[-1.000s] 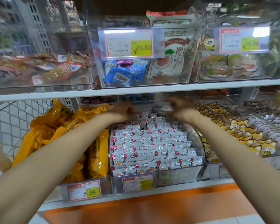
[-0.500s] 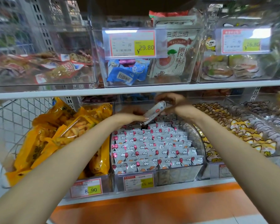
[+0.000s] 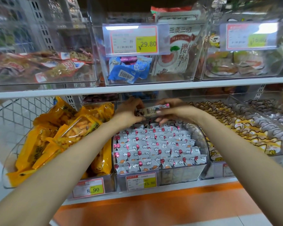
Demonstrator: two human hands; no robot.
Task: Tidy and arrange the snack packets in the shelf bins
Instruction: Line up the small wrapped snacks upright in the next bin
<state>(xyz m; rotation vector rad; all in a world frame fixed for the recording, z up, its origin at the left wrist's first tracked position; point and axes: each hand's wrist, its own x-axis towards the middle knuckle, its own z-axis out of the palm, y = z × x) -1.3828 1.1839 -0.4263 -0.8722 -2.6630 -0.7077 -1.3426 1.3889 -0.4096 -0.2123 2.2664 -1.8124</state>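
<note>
Store shelf (image 3: 153,88) carries clear bins. The middle bin (image 3: 201,170) on the lower level is full of white packets (image 3: 153,149) in rows. Over its back part my left hand (image 3: 127,113) and right hand (image 3: 175,110) pinch one single packet (image 3: 151,110), each at one end.

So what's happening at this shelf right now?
A person's left hand and right hand pinch one small packet by its ends, above the back of the middle bin on the lower shelf. That bin holds neat rows of white packets. Yellow snack bags fill the bin to its left.
</note>
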